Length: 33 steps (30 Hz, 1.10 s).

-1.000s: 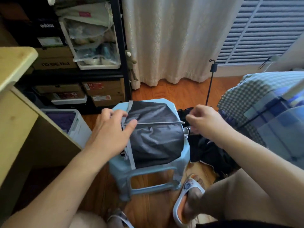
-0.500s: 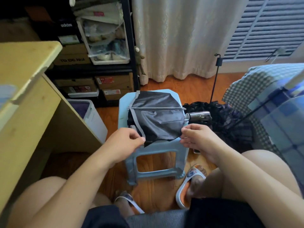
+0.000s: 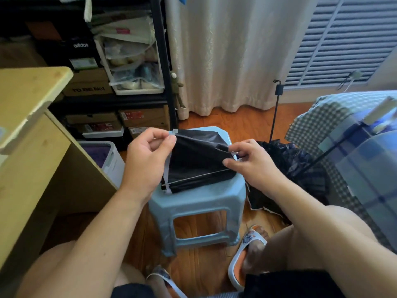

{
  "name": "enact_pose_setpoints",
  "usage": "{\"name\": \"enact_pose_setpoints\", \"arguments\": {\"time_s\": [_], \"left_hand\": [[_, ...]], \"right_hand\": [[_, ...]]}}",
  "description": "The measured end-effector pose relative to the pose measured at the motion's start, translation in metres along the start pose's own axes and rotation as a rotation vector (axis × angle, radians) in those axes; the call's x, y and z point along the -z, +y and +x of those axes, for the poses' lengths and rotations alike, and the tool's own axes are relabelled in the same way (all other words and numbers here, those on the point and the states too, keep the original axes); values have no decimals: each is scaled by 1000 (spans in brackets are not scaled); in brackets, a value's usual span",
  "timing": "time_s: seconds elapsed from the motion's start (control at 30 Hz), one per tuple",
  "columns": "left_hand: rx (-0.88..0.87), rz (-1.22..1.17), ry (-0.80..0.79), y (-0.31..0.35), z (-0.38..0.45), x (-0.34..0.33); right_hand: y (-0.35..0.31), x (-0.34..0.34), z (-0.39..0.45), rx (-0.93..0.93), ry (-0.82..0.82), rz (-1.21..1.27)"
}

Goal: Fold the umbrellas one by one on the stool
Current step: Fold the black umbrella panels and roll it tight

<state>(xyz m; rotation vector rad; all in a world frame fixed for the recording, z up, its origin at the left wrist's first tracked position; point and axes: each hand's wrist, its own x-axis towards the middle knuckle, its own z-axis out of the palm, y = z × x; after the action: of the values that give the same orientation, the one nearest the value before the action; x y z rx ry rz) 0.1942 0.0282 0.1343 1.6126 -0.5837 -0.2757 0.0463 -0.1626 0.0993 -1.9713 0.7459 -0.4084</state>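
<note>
We keep the black umbrella [image 3: 199, 162] on the blue stool [image 3: 196, 203]. Our left hand [image 3: 146, 160] pinches its far left rib tip and our right hand [image 3: 249, 162] pinches the right end, probably to pull one panel flat for folding.

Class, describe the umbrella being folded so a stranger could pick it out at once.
Find the pale blue plastic stool on the wooden floor. The black umbrella lies on its seat, pinched by both hands. Unlike the dark umbrella heaped on the floor, it has a pale edge trim.
</note>
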Motion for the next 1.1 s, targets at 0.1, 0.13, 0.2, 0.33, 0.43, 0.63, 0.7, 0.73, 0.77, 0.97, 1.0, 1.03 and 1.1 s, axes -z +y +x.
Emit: {"name": "enact_pose_setpoints", "arguments": {"time_s": [0.1, 0.13, 0.2, 0.33, 0.43, 0.63, 0.7, 0.73, 0.77, 0.97, 1.0, 1.03, 1.1], "left_hand": [[-5, -22, -9, 8, 28, -6], [4, -23, -11, 9, 38, -8], [35, -51, -9, 7, 54, -13], [126, -114, -31, -3, 72, -19], [169, -142, -25, -9, 75, -22], [149, -164, -41, -6, 76, -21], [131, -187, -50, -4, 75, -21], [126, -199, -61, -4, 74, -21], [119, -200, -74, -4, 72, -21], [56, -162, -68, 6, 60, -24], [43, -163, -60, 8, 58, -24], [17, -152, -55, 10, 55, -24], [-64, -79, -66, 10, 51, -22]], "right_hand": [[-12, 14, 24, -15, 35, 50], [-14, 17, 31, -20, 41, 76], [-13, 18, 39, -16, 53, 82], [3, 9, 40, -2, 70, 74], [1, 7, 39, -21, 54, 238], [-5, 14, 39, -61, -6, 785], [-3, 17, 39, -58, 15, 713], [-2, 19, 39, -43, 27, 619], [-1, 19, 39, -29, 31, 535], [2, 30, 38, 30, 93, 712], [2, 31, 38, 30, 64, 681], [3, 30, 37, 28, 31, 603], [4, 24, 35, 27, -18, 481]]}}
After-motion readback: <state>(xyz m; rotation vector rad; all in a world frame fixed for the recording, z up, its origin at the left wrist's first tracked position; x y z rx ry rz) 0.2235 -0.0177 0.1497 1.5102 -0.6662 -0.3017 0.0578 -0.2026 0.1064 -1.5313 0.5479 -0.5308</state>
